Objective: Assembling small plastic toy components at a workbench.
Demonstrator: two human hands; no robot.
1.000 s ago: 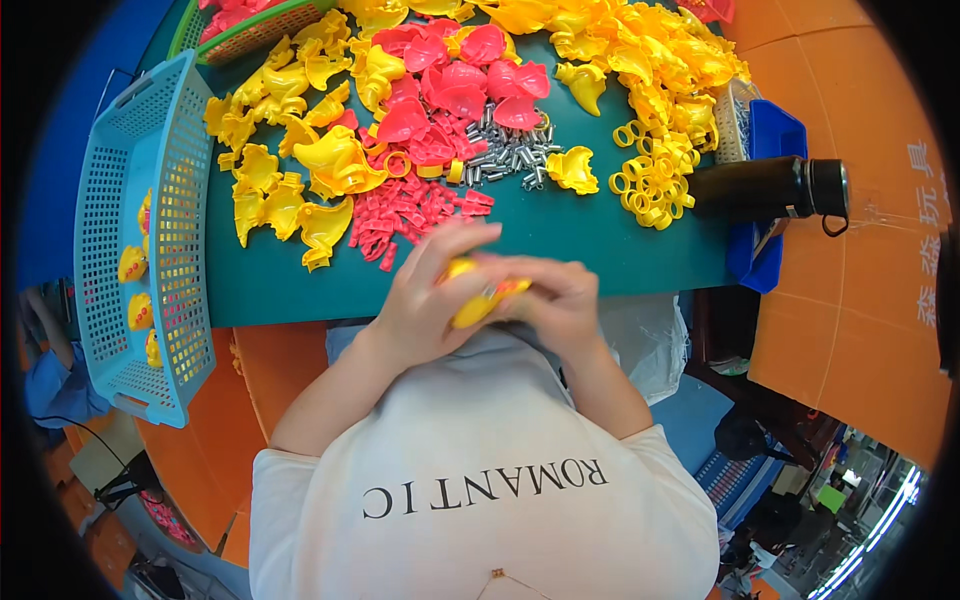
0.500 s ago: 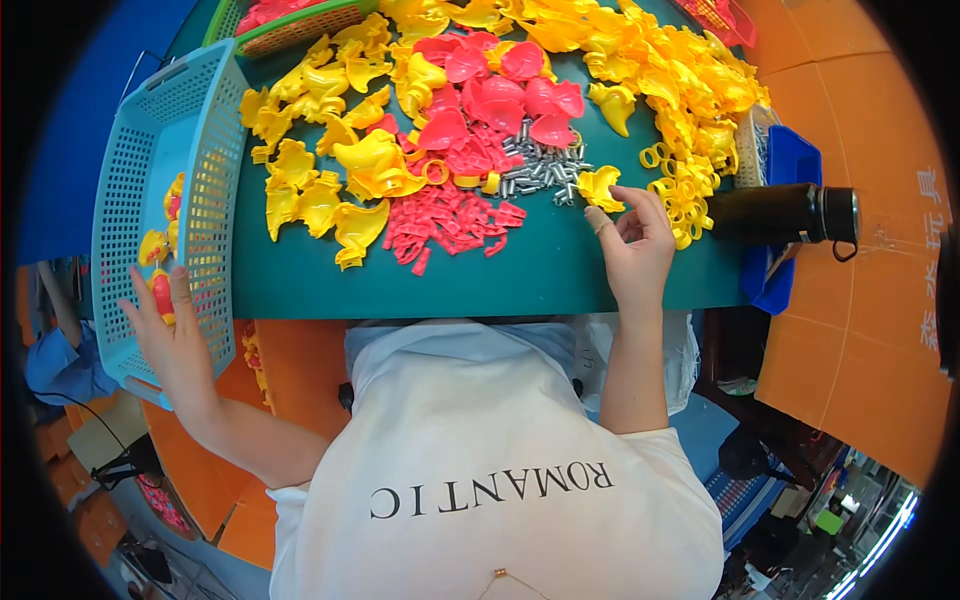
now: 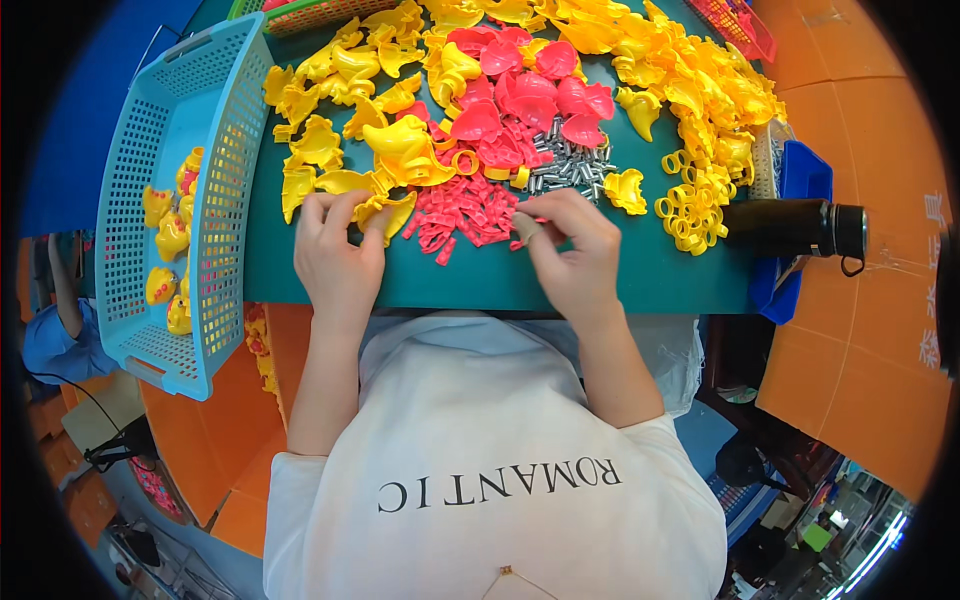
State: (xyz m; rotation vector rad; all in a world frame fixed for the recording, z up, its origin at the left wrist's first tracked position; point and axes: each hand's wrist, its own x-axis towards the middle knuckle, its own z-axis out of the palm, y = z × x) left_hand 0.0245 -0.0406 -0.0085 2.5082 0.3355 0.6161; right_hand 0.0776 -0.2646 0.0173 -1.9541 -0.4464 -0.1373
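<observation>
Table top [image 3: 600, 285]: dark green
Basket [image 3: 215, 190]: light blue, perforated
Shell pieces [image 3: 400, 140]: yellow
Cup pieces [image 3: 530, 95]: pink-red
Small clips [image 3: 465, 210]: red
Pins [image 3: 575, 172]: silver
Bottle [image 3: 790, 228]: black

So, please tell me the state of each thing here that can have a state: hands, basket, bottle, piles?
left hand: shut on a yellow shell piece
right hand: pinching at the small red pieces
blue basket: open, some yellow assembled pieces inside
black bottle: lying on its side, capped
metal pins: loose heap
yellow rings: loose pile

Green table [image 3: 640, 285], seemingly orange floor [image 3: 850, 360]
</observation>
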